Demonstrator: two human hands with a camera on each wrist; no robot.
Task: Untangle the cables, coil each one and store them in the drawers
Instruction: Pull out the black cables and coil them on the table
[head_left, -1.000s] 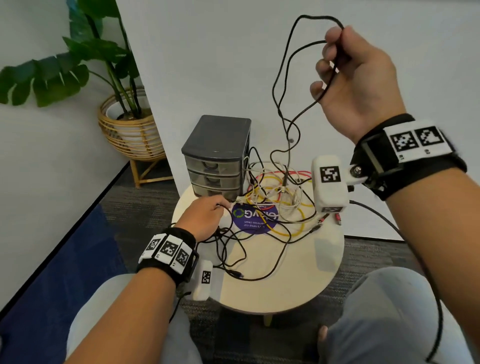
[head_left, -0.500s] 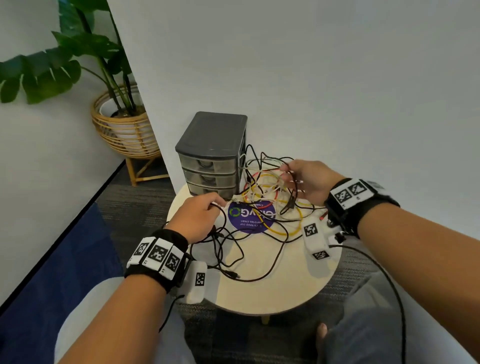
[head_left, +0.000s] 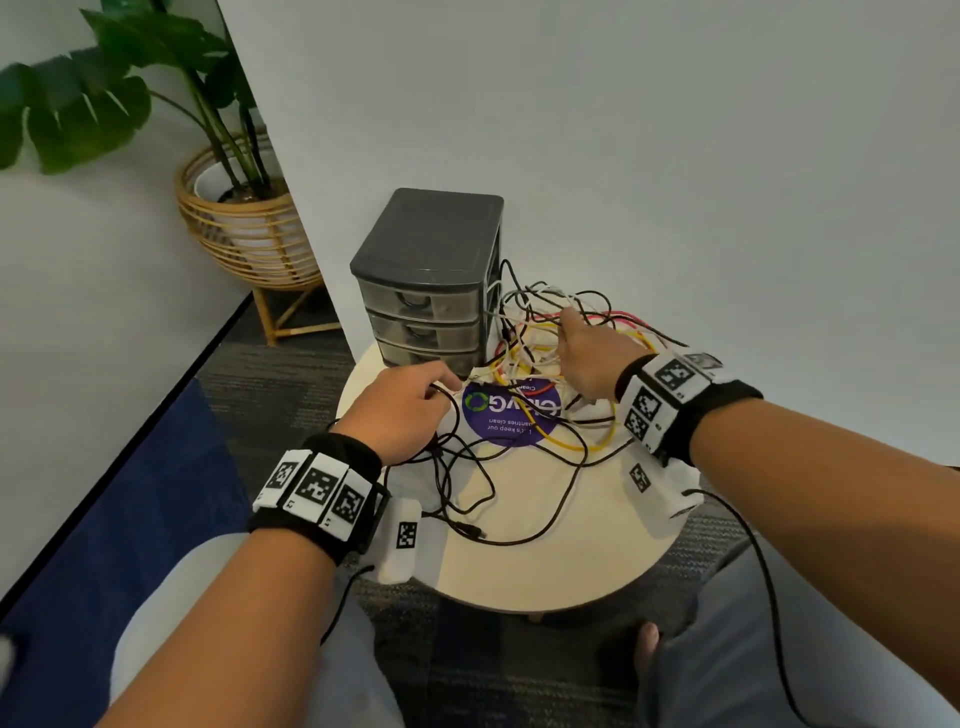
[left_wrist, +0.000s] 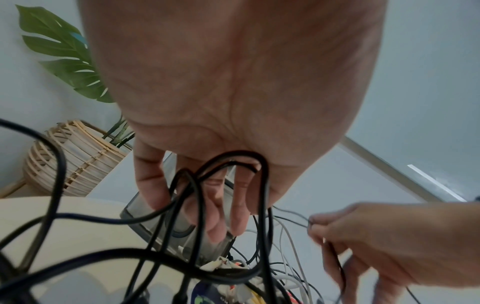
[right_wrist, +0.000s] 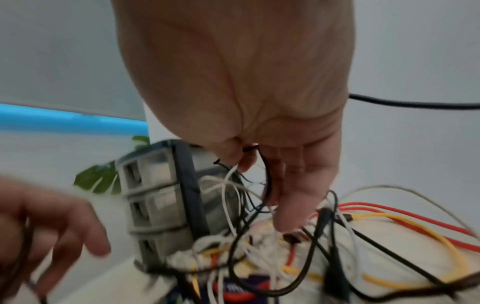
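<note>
A tangle of cables (head_left: 540, 353) in black, white, yellow and red lies on the round table (head_left: 545, 566), right of a grey three-drawer unit (head_left: 431, 280) whose drawers are shut. My left hand (head_left: 447, 387) is at the front of the unit. Loops of the thick black cable (left_wrist: 262, 185) hang round its curled fingers (left_wrist: 218, 222). More of this cable (head_left: 488, 483) sprawls over the near tabletop. My right hand (head_left: 566, 322) reaches into the tangle, and in the right wrist view (right_wrist: 244, 156) it pinches a thin black cable (right_wrist: 267, 181).
A purple round sticker (head_left: 511, 415) lies under the cables. A potted plant in a rattan stand (head_left: 249, 228) is on the floor to the left. A white wall rises close behind the table. My knees flank the table's near edge.
My right hand has dropped from high in the air down into the tangle, still gripping the thin black cable. My left hand has stayed by the drawers.
</note>
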